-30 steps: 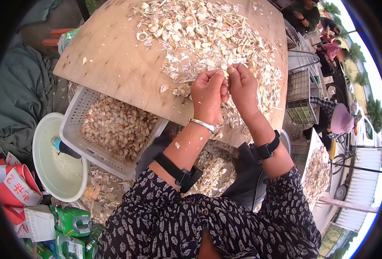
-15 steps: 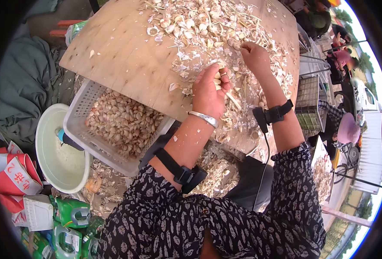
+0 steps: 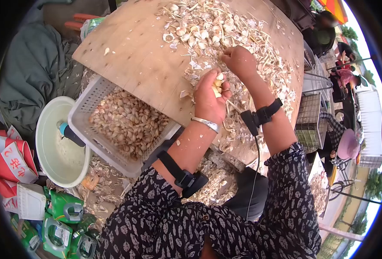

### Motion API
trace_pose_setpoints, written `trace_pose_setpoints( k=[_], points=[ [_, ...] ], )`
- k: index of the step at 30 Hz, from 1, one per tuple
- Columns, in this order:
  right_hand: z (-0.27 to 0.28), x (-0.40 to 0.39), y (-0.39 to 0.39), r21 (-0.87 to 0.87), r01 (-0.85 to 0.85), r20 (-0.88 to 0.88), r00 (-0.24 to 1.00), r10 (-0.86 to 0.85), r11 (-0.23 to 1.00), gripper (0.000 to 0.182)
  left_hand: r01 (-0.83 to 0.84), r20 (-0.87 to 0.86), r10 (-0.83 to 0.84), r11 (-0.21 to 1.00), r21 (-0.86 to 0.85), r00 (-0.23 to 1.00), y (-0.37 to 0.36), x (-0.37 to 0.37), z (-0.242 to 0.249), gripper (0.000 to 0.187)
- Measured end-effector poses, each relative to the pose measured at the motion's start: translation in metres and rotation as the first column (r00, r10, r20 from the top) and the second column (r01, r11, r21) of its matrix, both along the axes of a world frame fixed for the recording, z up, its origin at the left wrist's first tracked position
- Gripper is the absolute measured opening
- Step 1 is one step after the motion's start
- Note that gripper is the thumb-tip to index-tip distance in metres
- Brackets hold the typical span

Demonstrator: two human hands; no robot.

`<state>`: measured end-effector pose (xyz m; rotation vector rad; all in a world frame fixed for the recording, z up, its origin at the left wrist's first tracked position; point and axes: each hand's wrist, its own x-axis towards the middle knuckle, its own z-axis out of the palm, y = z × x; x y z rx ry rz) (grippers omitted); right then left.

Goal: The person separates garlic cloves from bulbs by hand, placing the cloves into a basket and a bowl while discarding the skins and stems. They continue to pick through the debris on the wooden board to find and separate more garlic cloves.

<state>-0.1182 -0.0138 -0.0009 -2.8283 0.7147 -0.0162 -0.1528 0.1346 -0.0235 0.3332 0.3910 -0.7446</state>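
Several pale garlic cloves [image 3: 217, 86] rest in my left hand [image 3: 209, 99], its fingers curled round them above the wooden board [image 3: 132, 47]. A silver bangle circles that wrist. Just up and right of it, my right hand [image 3: 240, 63] is closed, fingertips pressed together; whether anything is between them is hidden. Beyond both hands lies a spread of garlic [image 3: 208, 32] with loose skins and dry stalks. Below the board's left edge stands a grey plastic crate [image 3: 79, 113] partly filled with garlic cloves [image 3: 128, 121].
Left of the crate sits a pale round basin [image 3: 44, 146]. Green plastic jugs [image 3: 57, 233] and a red bag [image 3: 16, 162] lie at lower left, dark cloth [image 3: 27, 82] above. Stacked crates [image 3: 308, 114] and a person in a pink hat [image 3: 348, 143] are at right.
My right hand has moved left, closer to my left hand, with its fingers closed. My left hand still holds the cloves. The whole view has shifted slightly.
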Motion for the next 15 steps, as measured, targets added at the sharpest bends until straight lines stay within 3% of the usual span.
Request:
trace_pose_setpoints(
  k=[1, 4, 6, 7, 8, 9, 10, 13, 14, 15],
  points=[
    [-0.017, 0.007, -0.002, -0.179, -0.089, 0.081, 0.991, 0.105, 0.980, 0.027, -0.013, 0.028, 0.013, 1.000, -0.020, 1.000, 0.000, 0.002, 0.002, 0.011],
    [-0.022, 0.005, -0.014, -0.105, -0.080, 0.130, 0.987, 0.093, 0.991, 0.028, -0.035, 0.011, 0.035, 0.998, 0.049, 0.999, 0.005, 0.007, 0.013, 0.011],
    [-0.023, -0.014, -0.026, 0.418, -0.059, 0.436, 0.889, -0.144, 0.907, 0.027, -0.044, 0.009, 0.043, 0.996, 0.072, 0.999, 0.004, 0.007, 0.017, 0.011],
    [-0.012, -0.027, -0.020, 0.411, -0.046, 0.434, 0.888, -0.151, 0.910, 0.027, -0.029, 0.053, 0.025, 0.996, 0.083, 0.998, 0.003, 0.006, 0.016, 0.012],
    [0.001, -0.046, -0.013, 0.721, -0.048, 0.353, 0.883, -0.308, 0.691, 0.027, -0.010, 0.097, 0.001, 0.995, 0.096, 0.995, 0.002, 0.002, 0.016, 0.014],
    [0.012, -0.063, -0.003, 0.927, -0.057, 0.225, 0.876, -0.427, 0.371, 0.026, 0.009, 0.093, -0.018, 0.996, 0.090, 0.996, 0.000, -0.002, 0.014, 0.014],
    [0.015, -0.075, 0.007, 0.957, -0.116, 0.237, 0.839, -0.489, 0.265, 0.023, 0.074, 0.168, -0.094, 0.990, 0.123, 0.981, -0.001, -0.006, 0.013, 0.015],
    [0.025, -0.109, 0.029, 0.959, -0.076, 0.205, 0.849, -0.487, 0.273, 0.026, 0.198, 0.275, -0.243, 0.963, 0.181, 0.930, -0.006, -0.018, 0.009, 0.018],
    [0.029, -0.119, 0.036, 0.903, 0.013, 0.209, 0.861, -0.464, 0.430, 0.026, 0.270, 0.261, -0.298, 0.953, 0.136, 0.918, -0.005, -0.022, 0.008, 0.017],
    [0.026, -0.130, 0.037, 0.903, 0.017, 0.211, 0.852, -0.479, 0.429, 0.026, 0.342, 0.247, -0.354, 0.935, 0.091, 0.902, -0.005, -0.027, 0.007, 0.016]
  ],
)
